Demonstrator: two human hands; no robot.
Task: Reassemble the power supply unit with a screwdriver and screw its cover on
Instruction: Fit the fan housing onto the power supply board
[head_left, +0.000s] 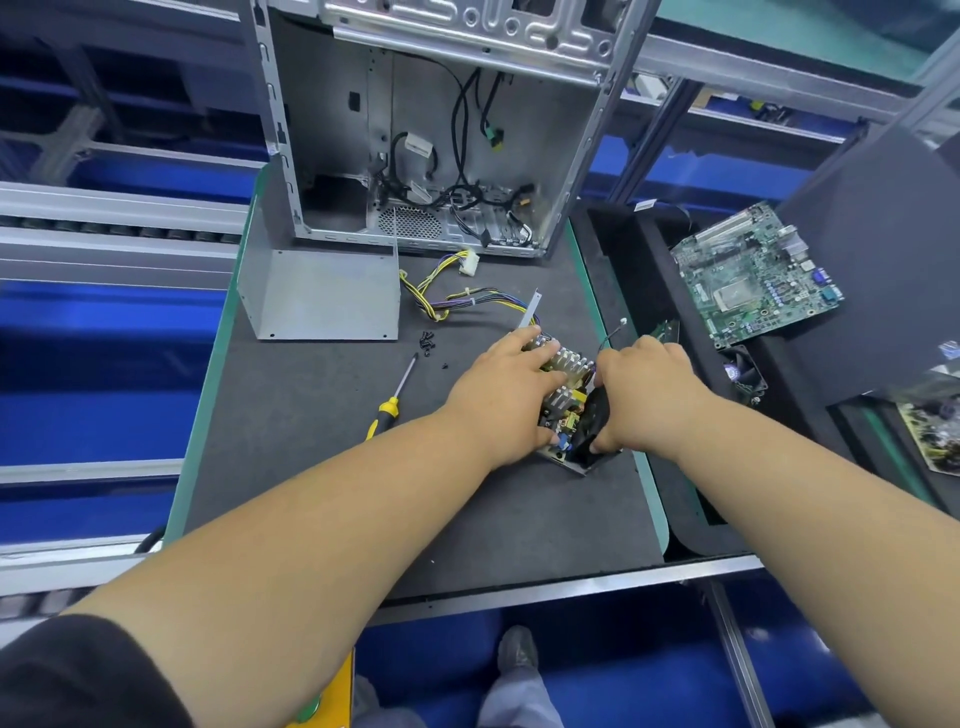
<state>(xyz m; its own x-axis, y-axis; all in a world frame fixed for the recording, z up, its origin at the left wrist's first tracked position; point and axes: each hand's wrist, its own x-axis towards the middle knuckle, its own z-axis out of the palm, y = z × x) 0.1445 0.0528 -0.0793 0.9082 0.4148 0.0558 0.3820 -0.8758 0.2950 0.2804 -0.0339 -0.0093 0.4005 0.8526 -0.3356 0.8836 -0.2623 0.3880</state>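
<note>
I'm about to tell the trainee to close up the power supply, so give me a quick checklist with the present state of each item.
1. Cover within reach: ok. The grey metal cover lies off the unit, on the mat behind the screwdriver.
2. Screwdriver free: ok. The yellow-handled screwdriver lies on the mat, untouched.
3. Screws at hand: ok. Small black screws lie near the screwdriver tip; their number cannot be told.
4. Fan seated: not ok. The right hand grips the black fan at the unit's edge.
5. Board steady: ok. The left hand rests on the power supply board.
6. Cable bundle clear of the cover's path: cannot tell.
</note>
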